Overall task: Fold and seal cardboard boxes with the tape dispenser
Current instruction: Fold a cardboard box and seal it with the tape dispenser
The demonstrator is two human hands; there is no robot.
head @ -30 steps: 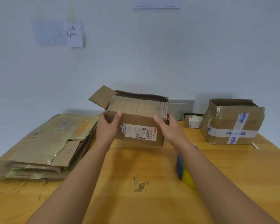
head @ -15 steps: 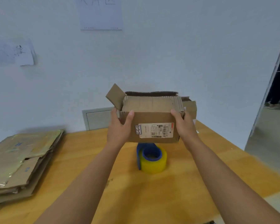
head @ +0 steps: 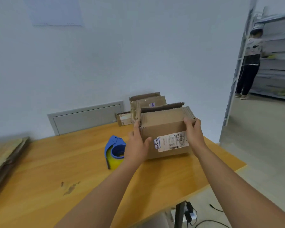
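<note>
Head view: small brown cardboard box with a white shipping label [head: 164, 134] standing on the orange wooden bench [head: 56, 170], close to its right edge. Left hand [head: 136, 145] clasping the box's left corner, thumb on the labelled front, fingers [head: 136, 127] curled round the side; right hand [head: 193, 132] clasping the right corner, fingers over the folded front flap. Rear flap upright, top not yet closed or taped. Blue tape dispenser holding a yellow roll [head: 114, 152] resting just beside the left hand, untouched.

Likely trouble: front flap springing back up once either hand lets go to reach for the dispenser, given only hand pressure holding it down. Box sliding off the bench's right edge if pushed rightward. Worn, ragged left corner tearing further under a hard squeeze.

Count: two hands, one dispenser, one box in hand, two more brown boxes behind it by the wall [head: 148, 99], one stack of flattened cardboard [head: 5, 155] at far left.
</note>
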